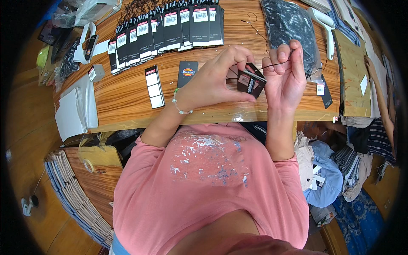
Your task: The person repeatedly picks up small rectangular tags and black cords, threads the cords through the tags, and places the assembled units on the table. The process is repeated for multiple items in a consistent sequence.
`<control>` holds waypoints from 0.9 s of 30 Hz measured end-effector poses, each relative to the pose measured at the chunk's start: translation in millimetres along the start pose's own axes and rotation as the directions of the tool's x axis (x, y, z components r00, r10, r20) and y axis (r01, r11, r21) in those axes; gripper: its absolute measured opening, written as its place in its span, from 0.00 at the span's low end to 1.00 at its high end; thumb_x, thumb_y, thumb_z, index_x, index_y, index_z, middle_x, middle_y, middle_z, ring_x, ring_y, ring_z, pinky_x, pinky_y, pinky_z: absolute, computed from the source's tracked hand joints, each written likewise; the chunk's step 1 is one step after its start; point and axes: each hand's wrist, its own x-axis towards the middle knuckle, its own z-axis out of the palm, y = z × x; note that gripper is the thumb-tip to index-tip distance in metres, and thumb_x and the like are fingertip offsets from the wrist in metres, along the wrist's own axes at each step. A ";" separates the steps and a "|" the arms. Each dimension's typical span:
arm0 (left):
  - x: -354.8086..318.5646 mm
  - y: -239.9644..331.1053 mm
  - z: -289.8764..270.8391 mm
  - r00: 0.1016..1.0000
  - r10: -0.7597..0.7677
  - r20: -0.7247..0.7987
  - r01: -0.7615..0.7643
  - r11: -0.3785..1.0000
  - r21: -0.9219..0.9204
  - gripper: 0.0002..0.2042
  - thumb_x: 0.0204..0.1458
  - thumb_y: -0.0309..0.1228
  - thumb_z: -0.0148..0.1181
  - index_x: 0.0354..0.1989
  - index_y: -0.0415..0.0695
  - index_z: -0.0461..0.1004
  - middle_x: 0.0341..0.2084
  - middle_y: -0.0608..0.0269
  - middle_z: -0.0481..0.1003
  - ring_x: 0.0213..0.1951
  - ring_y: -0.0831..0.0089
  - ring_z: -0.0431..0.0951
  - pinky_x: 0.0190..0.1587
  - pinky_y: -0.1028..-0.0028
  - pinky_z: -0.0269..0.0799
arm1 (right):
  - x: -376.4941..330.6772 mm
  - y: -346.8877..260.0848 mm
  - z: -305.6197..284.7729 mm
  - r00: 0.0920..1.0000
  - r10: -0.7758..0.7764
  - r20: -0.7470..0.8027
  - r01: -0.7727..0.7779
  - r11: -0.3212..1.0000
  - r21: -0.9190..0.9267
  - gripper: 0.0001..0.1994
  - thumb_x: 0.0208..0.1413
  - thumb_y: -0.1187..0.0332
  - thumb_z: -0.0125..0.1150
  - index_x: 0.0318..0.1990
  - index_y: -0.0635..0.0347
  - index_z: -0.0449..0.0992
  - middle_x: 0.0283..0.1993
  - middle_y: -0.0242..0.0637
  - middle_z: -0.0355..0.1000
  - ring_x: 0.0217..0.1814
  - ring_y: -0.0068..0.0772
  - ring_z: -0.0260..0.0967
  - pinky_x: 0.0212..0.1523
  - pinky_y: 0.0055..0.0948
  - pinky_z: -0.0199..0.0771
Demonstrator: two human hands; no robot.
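Note:
Above the front part of the wooden table (127, 114), my left hand (212, 80) holds small black hang tags (250, 85) between thumb and fingers. The tags are tilted, and a label shows on one. Just to the right, my right hand (285, 85) is raised, palm showing, with its fingertips pinching a thin black string (267, 66). That string runs from the tags to the pinch. Beside my left wrist lies a dark hang tag (187, 70), and farther left is a strip of white stickers (154, 87).
Rows of black hang tags with strings (170, 34) cover the back of the table. A clear bag of black strings (291, 34) and a white handled tool (326, 32) stand back right. White sheets (74, 110) lie left; folded clothes (325, 170) are piled below right.

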 end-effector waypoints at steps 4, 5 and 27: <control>4.3 5.7 -1.8 0.999 0.045 -0.011 -0.043 0.995 0.094 0.21 0.29 0.26 0.70 0.31 0.44 0.63 0.40 0.58 0.67 0.42 0.68 0.69 0.44 0.74 0.65 | 0.4 -4.1 0.1 0.999 -0.012 0.036 0.011 1.000 0.028 0.07 0.60 0.63 0.39 0.38 0.54 0.62 0.25 0.35 0.64 0.22 0.26 0.57 0.28 0.28 0.60; 4.9 6.3 -2.6 0.999 0.042 -0.016 -0.040 0.994 0.105 0.19 0.29 0.26 0.70 0.30 0.43 0.65 0.39 0.58 0.68 0.42 0.68 0.69 0.44 0.74 0.66 | 0.4 -5.3 -0.7 0.999 -0.011 0.047 0.010 0.999 0.030 0.07 0.60 0.63 0.39 0.38 0.54 0.62 0.25 0.35 0.64 0.22 0.26 0.57 0.28 0.28 0.60; 4.2 19.0 -13.3 0.949 -0.120 -0.292 0.082 0.987 -0.140 0.09 0.45 0.17 0.55 0.37 0.34 0.71 0.33 0.57 0.73 0.37 0.74 0.73 0.43 0.78 0.67 | -1.4 -9.2 1.6 0.993 -0.100 0.065 0.113 0.959 -0.258 0.06 0.59 0.69 0.43 0.38 0.60 0.64 0.26 0.39 0.65 0.23 0.25 0.59 0.28 0.23 0.62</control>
